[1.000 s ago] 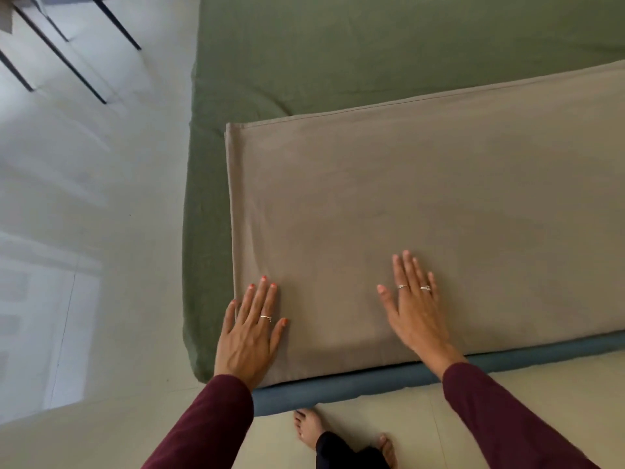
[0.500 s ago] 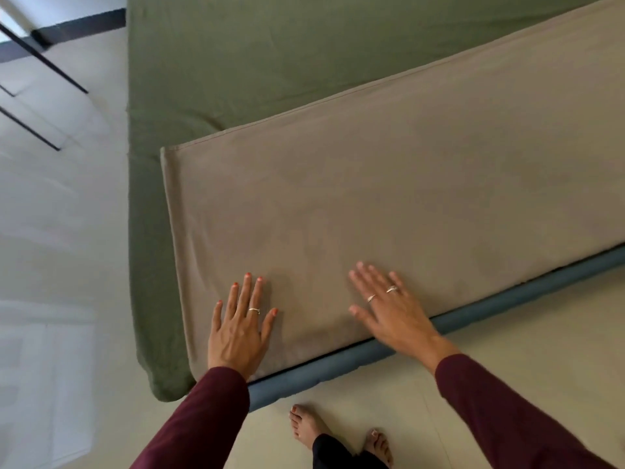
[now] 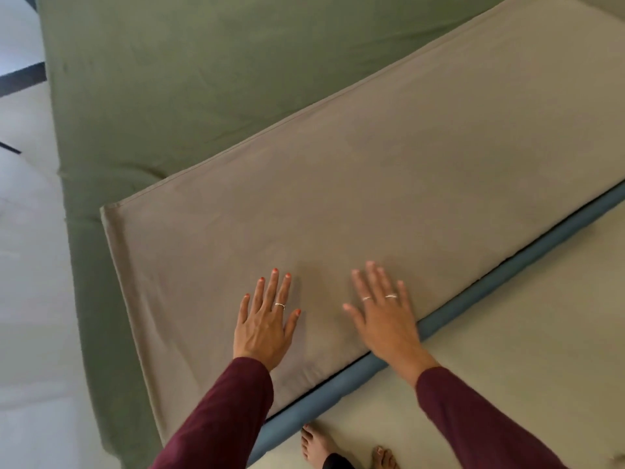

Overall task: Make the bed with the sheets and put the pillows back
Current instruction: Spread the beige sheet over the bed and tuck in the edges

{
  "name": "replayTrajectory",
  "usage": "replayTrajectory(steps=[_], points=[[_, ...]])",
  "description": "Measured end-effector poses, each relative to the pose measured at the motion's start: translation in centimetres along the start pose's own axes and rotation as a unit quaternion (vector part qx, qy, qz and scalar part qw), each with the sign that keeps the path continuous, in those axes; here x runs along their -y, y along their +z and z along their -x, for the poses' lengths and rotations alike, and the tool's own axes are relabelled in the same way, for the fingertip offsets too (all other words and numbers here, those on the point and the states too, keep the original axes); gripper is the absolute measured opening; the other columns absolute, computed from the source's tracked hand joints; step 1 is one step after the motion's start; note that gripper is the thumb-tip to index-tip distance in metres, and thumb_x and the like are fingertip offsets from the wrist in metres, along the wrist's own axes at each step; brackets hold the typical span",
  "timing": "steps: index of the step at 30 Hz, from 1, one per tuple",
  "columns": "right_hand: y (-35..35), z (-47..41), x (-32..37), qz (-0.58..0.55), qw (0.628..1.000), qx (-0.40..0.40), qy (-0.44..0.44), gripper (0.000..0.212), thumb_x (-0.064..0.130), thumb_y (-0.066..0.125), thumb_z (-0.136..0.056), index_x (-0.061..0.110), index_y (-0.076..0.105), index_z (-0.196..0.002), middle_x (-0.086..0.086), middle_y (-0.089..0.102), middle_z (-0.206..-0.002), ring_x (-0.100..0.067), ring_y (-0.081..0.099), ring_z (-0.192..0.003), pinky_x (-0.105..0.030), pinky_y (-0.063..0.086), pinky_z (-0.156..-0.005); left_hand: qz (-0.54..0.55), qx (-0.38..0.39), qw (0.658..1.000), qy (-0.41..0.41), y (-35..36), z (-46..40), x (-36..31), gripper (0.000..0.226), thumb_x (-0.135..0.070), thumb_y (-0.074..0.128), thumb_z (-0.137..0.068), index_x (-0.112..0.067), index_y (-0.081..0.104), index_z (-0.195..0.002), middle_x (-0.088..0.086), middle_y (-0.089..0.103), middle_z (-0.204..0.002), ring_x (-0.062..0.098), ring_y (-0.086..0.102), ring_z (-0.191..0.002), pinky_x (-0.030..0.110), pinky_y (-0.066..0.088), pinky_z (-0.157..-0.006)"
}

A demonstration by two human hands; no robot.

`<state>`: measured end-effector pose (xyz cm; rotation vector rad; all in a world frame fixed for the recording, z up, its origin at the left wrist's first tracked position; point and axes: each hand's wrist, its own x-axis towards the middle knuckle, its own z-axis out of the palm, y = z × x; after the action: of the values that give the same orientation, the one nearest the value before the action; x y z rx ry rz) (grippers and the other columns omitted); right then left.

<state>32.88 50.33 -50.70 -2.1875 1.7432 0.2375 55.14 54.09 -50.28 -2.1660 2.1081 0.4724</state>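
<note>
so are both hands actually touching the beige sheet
Touching. The head view shows the left hand and right hand lying flat, fingers straight, on the beige sheet.

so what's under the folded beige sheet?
The green sheet runs under the beige sheet, showing at its far and left sides. A blue edge peeks out along its near side. Both flat hands, left and right, lie on top. The rest is covered.

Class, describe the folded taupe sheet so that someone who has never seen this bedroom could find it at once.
Start at the bed covered by the green sheet. Along its near edge, just above the blue bed frame, lies the folded taupe sheet, a long flat band with the left hand and right hand flat on it. Its colour and straight hemmed edges set it apart from the wrinkled green underneath.
</note>
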Motion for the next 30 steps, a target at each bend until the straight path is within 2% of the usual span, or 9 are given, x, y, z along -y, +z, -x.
replayTrajectory(steps=[3,7,10,14,18,21,24,28,30], points=[[0.9,-1.5,3.1,0.007,0.993,0.027,-0.116,0.066,0.057,0.023,-0.093,0.023,0.032,-0.149,0.002,0.020,-0.157,-0.018,0.025,-0.144,-0.048,0.015,-0.115,-0.007,0.015,1.000,0.018,-0.8,-2.1,0.1,0.082,-0.073,-0.022,-0.072,-0.034,-0.024,-0.144,-0.010,-0.027,-0.151,0.014,-0.018,-0.140,0.037,-0.003,-0.114],[0.9,-3.0,0.0,0.002,0.990,0.023,-0.141,0.067,0.061,0.008,-0.091,0.034,0.006,-0.152,0.014,-0.006,-0.156,-0.011,-0.003,-0.146,-0.047,0.002,-0.119,-0.040,0.056,0.996,0.049,-2.2,-4.4,0.2,0.081,-0.074,0.012,-0.083,-0.036,-0.030,-0.140,-0.011,-0.032,-0.150,0.017,-0.018,-0.143,0.039,0.002,-0.117],[0.0,-2.5,-6.2,-0.006,1.000,-0.004,0.015,0.063,0.062,-0.002,-0.091,0.040,-0.013,-0.148,0.016,-0.019,-0.154,-0.011,-0.013,-0.146,-0.045,-0.007,-0.116,-0.038,0.089,0.994,0.050,-2.6,-5.4,0.3,0.092,-0.072,0.033,-0.084,-0.035,-0.028,-0.142,-0.010,-0.030,-0.151,0.019,-0.014,-0.145,0.040,0.002,-0.117],[-1.1,0.6,-13.4,-0.043,0.971,0.019,0.236,0.060,0.058,0.007,-0.095,0.040,-0.018,-0.146,0.013,-0.021,-0.157,-0.009,-0.015,-0.146,-0.050,-0.006,-0.118,-0.023,0.141,0.989,0.036,-2.8,-6.3,0.0,0.103,-0.074,0.043,-0.080,-0.032,-0.030,-0.139,-0.011,-0.034,-0.147,0.020,-0.016,-0.145,0.042,0.001,-0.118],[-2.2,0.5,-14.6,-0.073,0.948,-0.002,0.308,0.068,0.061,0.006,-0.093,0.031,-0.011,-0.152,0.006,-0.022,-0.157,-0.012,-0.016,-0.146,-0.051,-0.009,-0.117,0.015,0.190,0.981,0.016,-2.9,-7.7,-1.3,0.113,-0.068,0.059,-0.075,-0.035,-0.023,-0.144,-0.009,-0.028,-0.153,0.025,-0.015,-0.145,0.046,0.006,-0.117],[-2.4,-2.1,-12.5,-0.052,0.966,-0.039,0.250,0.068,0.060,0.003,-0.093,0.027,-0.011,-0.151,0.005,-0.021,-0.156,-0.014,-0.016,-0.146,-0.049,-0.014,-0.115,0.012,0.228,0.974,-0.015,-3.0,-8.5,-2.6,0.116,-0.060,0.067,-0.074,-0.036,-0.020,-0.146,-0.007,-0.027,-0.154,0.030,-0.014,-0.145,0.049,0.014,-0.114],[-2.4,-4.9,-8.9,-0.046,0.990,-0.038,0.130,0.062,0.059,0.001,-0.095,0.030,-0.010,-0.150,0.007,-0.017,-0.157,-0.014,-0.014,-0.146,-0.048,-0.017,-0.114,-0.022,0.255,0.966,-0.046,-3.7,-9.0,-3.9,0.121,-0.052,0.074,-0.072,-0.036,-0.019,-0.147,-0.006,-0.025,-0.155,0.033,-0.006,-0.145,0.053,0.020,-0.111],[-2.5,-7.3,-5.8,-0.037,0.999,-0.001,-0.007,0.061,0.057,0.017,-0.095,0.030,0.033,-0.147,0.004,0.028,-0.156,-0.019,0.030,-0.143,-0.050,0.010,-0.112,-0.051,0.277,0.956,-0.086,-4.4,-10.4,-4.9,0.124,-0.052,0.077,-0.068,-0.035,-0.016,-0.148,-0.006,-0.015,-0.158,0.029,0.023,-0.141,0.050,0.032,-0.107],[-2.7,-8.7,-6.6,-0.030,0.998,0.014,-0.047,0.058,0.056,0.021,-0.095,0.032,0.039,-0.145,0.004,0.032,-0.154,-0.017,0.034,-0.141,-0.050,0.013,-0.115,-0.011,0.284,0.951,-0.121,-4.2,-11.5,-5.0,0.126,-0.052,0.078,-0.066,-0.033,-0.016,-0.148,-0.005,-0.005,-0.159,0.027,0.033,-0.137,0.049,0.036,-0.106]])
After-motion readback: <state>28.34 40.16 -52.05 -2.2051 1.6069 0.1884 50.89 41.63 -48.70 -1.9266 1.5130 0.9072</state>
